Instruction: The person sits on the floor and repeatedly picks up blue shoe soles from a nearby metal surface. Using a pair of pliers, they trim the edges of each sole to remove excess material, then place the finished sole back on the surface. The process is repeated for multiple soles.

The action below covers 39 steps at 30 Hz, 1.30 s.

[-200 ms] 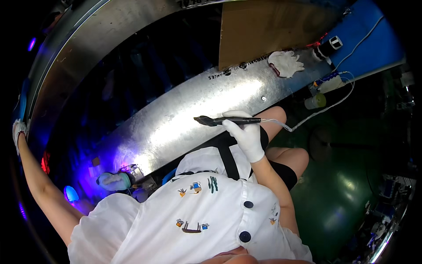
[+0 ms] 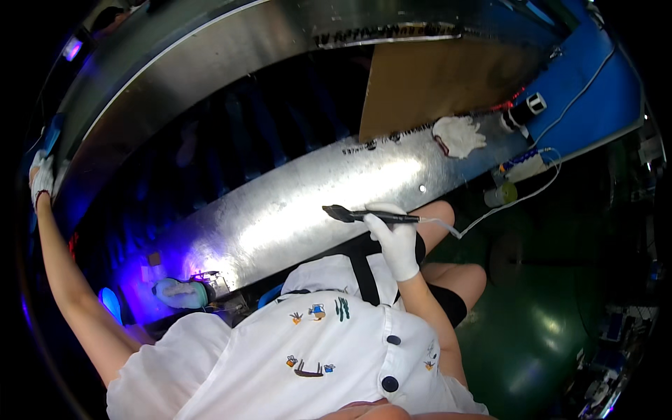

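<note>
In a white glove, my right hand is closed round a black-handled brush. Its dark, broad tip points left over the shiny metal ledge, and a thin white tube runs from its back end. My left hand, also gloved, is stretched out to the far left beside the curved metal rim. Its fingers appear closed on the near end of a long blue piece; the exact grip is small and partly hidden.
Brown cardboard stands behind the ledge. A white glove and black cylinder lie to its right, near a blue panel and yellow-topped tub. At lower left, a pale rounded item sits in blue light.
The view has turned slightly, so the ledge's right end, cardboard and loose glove appear lower. My left hand appears higher; the brush stays in my right hand, a little lower and further right.
</note>
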{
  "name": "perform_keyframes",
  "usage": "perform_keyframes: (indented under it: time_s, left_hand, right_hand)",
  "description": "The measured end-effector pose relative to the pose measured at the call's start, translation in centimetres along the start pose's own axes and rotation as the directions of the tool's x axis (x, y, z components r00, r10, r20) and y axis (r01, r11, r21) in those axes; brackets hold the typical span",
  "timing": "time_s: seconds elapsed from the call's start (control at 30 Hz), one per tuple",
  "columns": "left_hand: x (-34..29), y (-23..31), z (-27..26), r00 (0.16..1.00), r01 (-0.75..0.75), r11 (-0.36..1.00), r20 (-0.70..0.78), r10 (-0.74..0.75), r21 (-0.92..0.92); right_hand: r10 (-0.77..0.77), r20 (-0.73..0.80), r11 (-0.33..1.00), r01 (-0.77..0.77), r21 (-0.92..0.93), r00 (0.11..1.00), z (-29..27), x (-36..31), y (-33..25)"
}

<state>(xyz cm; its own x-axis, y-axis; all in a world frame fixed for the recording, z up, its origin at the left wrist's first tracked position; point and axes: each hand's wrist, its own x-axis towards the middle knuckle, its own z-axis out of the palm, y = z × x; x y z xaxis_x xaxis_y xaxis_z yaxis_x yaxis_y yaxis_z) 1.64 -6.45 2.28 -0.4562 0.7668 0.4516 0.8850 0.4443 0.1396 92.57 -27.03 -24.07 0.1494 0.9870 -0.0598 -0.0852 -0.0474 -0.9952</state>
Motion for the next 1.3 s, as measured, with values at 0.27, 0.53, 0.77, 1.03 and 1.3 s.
perform_keyframes:
  time_s: [0.27, 0.53, 0.77, 1.03, 1.3]
  left_hand:
    - [-33.5, 36.7, -8.3, 0.796, -0.542, 0.778, -0.492, 0.353, -0.319]
    - [-53.9, 50.8, 2.3, 0.328, -0.794, -0.182, -0.661, 0.675, -0.580]
    - [-62.1, 55.5, 13.5, 0.472, -0.345, 0.000, -0.174, 0.864, -0.939]
    - [-60.6, 60.2, 20.1, 0.022, 0.986, -0.049, 0.168, 0.986, 0.162]
    - [-61.1, 62.5, 15.4, -0.121, 0.917, -0.146, 0.606, 0.786, 0.372]
  right_hand:
    - [-0.065, -0.177, 0.988, 0.089, 0.128, 0.982, -2.7, -0.1, 0.5]
    - [-0.182, -0.515, 0.969, 0.241, 0.048, 0.838, -9.3, -2.5, 0.3]
    - [-0.128, -0.576, 0.992, 0.117, -0.057, 0.807, -10.0, -2.3, 1.2]
    - [-0.260, -0.414, 0.839, -0.008, -0.544, 0.872, -5.7, 8.4, 1.3]
    - [-0.382, 0.087, 0.549, 0.302, -0.779, 0.920, -2.7, 0.9, 0.2]
